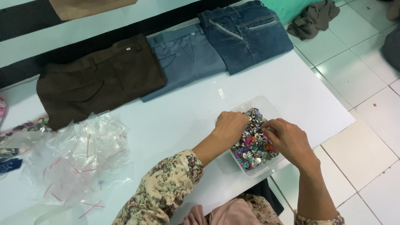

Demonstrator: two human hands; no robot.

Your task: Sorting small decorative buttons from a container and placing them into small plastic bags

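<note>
A clear plastic tub (266, 106) near the table's right front edge is filled with several small metal and coloured buttons (253, 146). My left hand (230, 127) rests over the tub's left side, fingers curled down into the pile. My right hand (288, 139) is over the right side, fingertips pinched among the buttons. Whether either hand holds a button is hidden by the fingers.
Three folded trousers lie along the table's far side: brown (100, 79), grey-blue (185, 58), dark denim (246, 35). A heap of small clear zip bags (79, 162) sits at the left front. A grey cloth (312, 18) lies on the tiled floor to the right.
</note>
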